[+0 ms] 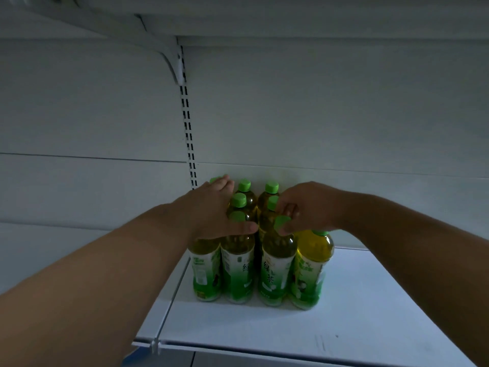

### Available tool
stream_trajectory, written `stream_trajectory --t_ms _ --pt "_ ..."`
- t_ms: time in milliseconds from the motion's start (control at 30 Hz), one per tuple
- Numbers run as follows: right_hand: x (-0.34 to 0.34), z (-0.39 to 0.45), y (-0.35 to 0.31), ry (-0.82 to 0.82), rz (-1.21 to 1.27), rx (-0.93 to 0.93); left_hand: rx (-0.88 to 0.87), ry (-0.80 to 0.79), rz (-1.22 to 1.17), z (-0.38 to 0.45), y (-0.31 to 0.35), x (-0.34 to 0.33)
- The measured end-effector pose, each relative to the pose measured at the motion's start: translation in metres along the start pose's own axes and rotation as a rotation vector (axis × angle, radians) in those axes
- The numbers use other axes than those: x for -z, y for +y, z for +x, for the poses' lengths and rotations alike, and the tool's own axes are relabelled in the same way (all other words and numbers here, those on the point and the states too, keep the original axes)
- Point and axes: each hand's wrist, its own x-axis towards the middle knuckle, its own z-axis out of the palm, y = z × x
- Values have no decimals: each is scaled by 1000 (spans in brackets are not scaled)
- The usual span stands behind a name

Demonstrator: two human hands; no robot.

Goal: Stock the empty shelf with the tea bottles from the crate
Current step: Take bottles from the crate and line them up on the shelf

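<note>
Several green tea bottles with green caps and green-white labels stand in rows on the white shelf (pixel 344 313), against its back wall. My left hand (pixel 211 210) lies over the tops of the left-hand bottles, thumb pressed on the front second bottle (pixel 237 268). The leftmost front bottle (pixel 205 268) stands under my palm. My right hand (pixel 304 207) closes its fingers around the cap of the front third bottle (pixel 276 271). The rightmost front bottle (pixel 311 268) stands under my right wrist. The crate is out of view.
A slotted upright (pixel 189 133) with a white bracket (pixel 172 62) runs up the back wall left of the bottles. Another shelf (pixel 291 11) hangs overhead. A neighbouring shelf (pixel 53 247) lies to the left, and bare shelf surface lies to the right and in front of the bottles.
</note>
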Motion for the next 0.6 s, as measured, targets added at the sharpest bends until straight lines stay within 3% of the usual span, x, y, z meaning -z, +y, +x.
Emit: stream_trajectory --t_ms 233,600 --pt "-16 4 0 -16 -81 60 -19 -118 54 27 41 -10" --pt "-16 9 -9 30 -113 117 -37 -129 89 29 39 -14"
